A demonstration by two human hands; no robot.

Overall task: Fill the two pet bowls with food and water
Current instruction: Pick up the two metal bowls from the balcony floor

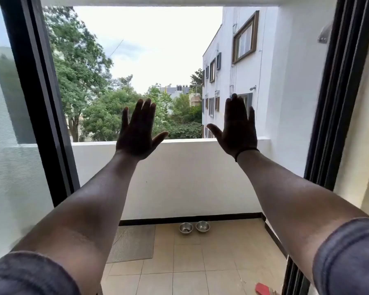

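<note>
Ahead, in the head view, both bare arms stretch out through an open balcony doorway, backs of the hands toward the camera. The left hand [136, 133] and the right hand [238, 129] are raised flat and empty, fingers [146, 107] straight and slightly fanned, thumbs angled inward toward each other. A thin dark band [246, 151] circles the right wrist, and rolled grey-blue sleeves [349, 256] bunch near the elbows.

Far below, on the beige tiled floor [190, 262], two round, shiny steel pet bowls sit side by side against the white parapet wall [190, 177]. The left bowl [186, 228] holds a small dark scatter of something; the right bowl [202, 226] looks bare inside. A grey ribbed doormat [132, 243] lies left of them. Black sliding-door frames [43, 99] flank the opening.
</note>
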